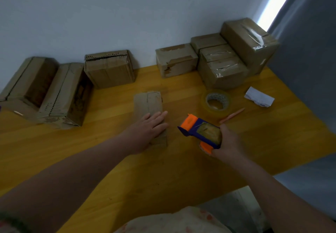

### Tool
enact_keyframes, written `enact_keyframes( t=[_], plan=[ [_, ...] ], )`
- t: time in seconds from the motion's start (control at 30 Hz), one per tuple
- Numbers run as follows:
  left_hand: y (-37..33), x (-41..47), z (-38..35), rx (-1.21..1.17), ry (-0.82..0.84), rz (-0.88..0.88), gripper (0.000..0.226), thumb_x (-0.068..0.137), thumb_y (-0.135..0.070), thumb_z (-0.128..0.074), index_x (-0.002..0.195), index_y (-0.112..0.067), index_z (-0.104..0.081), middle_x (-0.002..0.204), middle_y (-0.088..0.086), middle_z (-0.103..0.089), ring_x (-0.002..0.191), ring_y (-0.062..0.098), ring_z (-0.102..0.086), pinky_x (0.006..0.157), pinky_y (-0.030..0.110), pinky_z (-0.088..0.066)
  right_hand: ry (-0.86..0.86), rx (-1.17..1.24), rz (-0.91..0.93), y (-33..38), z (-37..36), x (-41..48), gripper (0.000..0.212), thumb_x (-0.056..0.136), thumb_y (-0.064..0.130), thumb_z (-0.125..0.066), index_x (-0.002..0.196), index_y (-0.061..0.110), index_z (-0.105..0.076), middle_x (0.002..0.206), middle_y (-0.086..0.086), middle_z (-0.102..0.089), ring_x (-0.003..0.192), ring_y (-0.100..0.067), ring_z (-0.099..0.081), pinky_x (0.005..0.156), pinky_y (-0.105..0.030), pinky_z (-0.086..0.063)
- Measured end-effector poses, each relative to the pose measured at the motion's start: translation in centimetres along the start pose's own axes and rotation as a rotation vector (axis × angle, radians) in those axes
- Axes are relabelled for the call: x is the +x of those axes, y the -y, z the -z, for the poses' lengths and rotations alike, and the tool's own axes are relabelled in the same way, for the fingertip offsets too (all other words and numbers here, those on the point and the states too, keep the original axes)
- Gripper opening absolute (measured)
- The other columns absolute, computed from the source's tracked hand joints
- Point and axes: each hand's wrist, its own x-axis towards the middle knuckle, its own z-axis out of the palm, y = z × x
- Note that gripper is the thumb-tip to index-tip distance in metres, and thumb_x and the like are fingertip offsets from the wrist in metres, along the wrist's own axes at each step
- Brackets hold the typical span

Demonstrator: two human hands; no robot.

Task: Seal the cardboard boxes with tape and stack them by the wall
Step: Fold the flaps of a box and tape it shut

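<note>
Though probably light, thin-walled and slippy, pin the box point(147, 103) beside its seam under the straight-fingered left hand point(148, 132), with right hand point(230, 142) clamped round the tape dispenser point(201, 132).

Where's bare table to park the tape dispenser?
Free: near table this side of the left hand and right hand; right side past the orange stick; wall gap between the back-centre box and patched box. Crowded: around the tape roll, paper scrap, sealed stack, and the leaning boxes far left.
</note>
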Motion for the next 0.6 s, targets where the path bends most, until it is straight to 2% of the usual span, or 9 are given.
enact_keyframes(
  t=[0.07, 0.13, 0.23, 0.3, 0.37, 0.4, 0.5, 0.53, 0.6],
  plan=[
    [0.3, 0.0, -0.1, -0.024, -0.004, -0.033, 0.092, 0.093, -0.014, -0.057, 0.150, -0.026, 0.013, 0.150, -0.006, 0.029, 0.144, 0.013, 0.017, 0.111, 0.029, 0.013, 0.001, 0.121, 0.010, -0.4, 0.6, -0.4, 0.057, 0.068, 0.021, -0.088, 0.106, 0.026, -0.046, 0.100, 0.001, -0.056, 0.089, -0.019, -0.059, 0.066, -0.032, -0.052],
    [0.3, 0.0, -0.1, -0.034, -0.002, -0.039, 0.095, 0.093, -0.010, -0.055, 0.146, -0.027, 0.021, 0.148, -0.009, 0.029, 0.139, 0.008, 0.022, 0.115, 0.031, 0.012, 0.002, 0.179, 0.053, -0.9, 1.2, -0.8, 0.060, 0.068, 0.008, -0.085, 0.110, 0.025, -0.045, 0.103, 0.000, -0.056, 0.093, -0.022, -0.059, 0.067, -0.031, -0.051],
    [-0.5, -0.3, 0.9, -0.214, -0.010, 0.013, 0.084, 0.095, -0.025, -0.056, 0.152, -0.025, 0.005, 0.153, -0.013, 0.016, 0.141, 0.004, 0.014, 0.119, 0.032, 0.003, -0.012, 0.204, 0.154, -0.9, 1.6, -1.4, 0.060, 0.070, 0.002, -0.083, 0.111, 0.025, -0.046, 0.102, 0.005, -0.055, 0.096, -0.021, -0.059, 0.074, -0.039, -0.055],
    [-1.8, -0.5, 2.2, -0.488, -0.184, 0.133, 0.067, 0.098, -0.033, -0.051, 0.153, -0.021, -0.015, 0.159, -0.007, -0.010, 0.145, 0.008, -0.010, 0.116, 0.026, -0.008, -0.009, 0.239, 0.210, -0.7, 1.5, -1.6, 0.060, 0.070, 0.002, -0.083, 0.111, 0.027, -0.047, 0.105, 0.007, -0.057, 0.098, -0.017, -0.060, 0.075, -0.040, -0.057],
    [-3.2, -0.6, 3.5, -0.808, -0.385, 0.324, 0.054, 0.099, -0.035, -0.048, 0.147, -0.016, -0.034, 0.150, 0.002, -0.039, 0.135, 0.015, -0.039, 0.110, 0.029, -0.028, -0.013, 0.272, 0.265, -0.3, 1.3, -1.9, 0.062, 0.070, 0.002, -0.084, 0.110, 0.033, -0.048, 0.108, 0.010, -0.058, 0.100, -0.011, -0.060, 0.075, -0.036, -0.057],
    [-3.8, -0.8, 4.0, -1.014, -0.408, 0.413, 0.051, 0.098, -0.038, -0.048, 0.144, -0.015, -0.041, 0.141, 0.005, -0.050, 0.125, 0.018, -0.049, 0.107, 0.034, -0.038, -0.018, 0.285, 0.287, -0.1, 1.2, -2.0, 0.064, 0.069, 0.002, -0.084, 0.108, 0.037, -0.048, 0.109, 0.011, -0.058, 0.100, -0.009, -0.060, 0.075, -0.034, -0.057],
    [-4.6, -0.9, 4.7, -1.632, -0.208, 0.581, 0.059, 0.086, -0.056, -0.053, 0.125, -0.012, -0.058, 0.115, 0.007, -0.064, 0.104, 0.022, -0.062, 0.094, 0.042, -0.050, -0.010, 0.333, 0.340, 0.7, 1.0, -2.5, 0.064, 0.068, 0.002, -0.085, 0.108, 0.037, -0.049, 0.109, 0.012, -0.060, 0.099, -0.001, -0.060, 0.074, -0.032, -0.058],
    [-4.6, -1.0, 4.7, -1.774, -0.158, 0.617, 0.056, 0.085, -0.055, -0.057, 0.116, -0.009, -0.060, 0.107, 0.008, -0.067, 0.098, 0.022, -0.064, 0.089, 0.040, -0.052, -0.010, 0.338, 0.357, 0.9, 0.9, -2.6, 0.063, 0.068, 0.003, -0.085, 0.108, 0.036, -0.049, 0.109, 0.012, -0.060, 0.099, 0.001, -0.059, 0.074, -0.030, -0.058],
    [-4.4, -1.2, 4.5, -1.909, -0.156, 0.673, 0.039, 0.087, -0.044, -0.061, 0.102, -0.008, -0.064, 0.093, 0.007, -0.069, 0.087, 0.021, -0.065, 0.077, 0.036, -0.054, -0.012, 0.329, 0.388, 1.5, 0.9, -2.9, 0.064, 0.068, 0.004, -0.086, 0.108, 0.037, -0.048, 0.109, 0.015, -0.059, 0.100, 0.005, -0.058, 0.074, -0.025, -0.057]
  ],
)
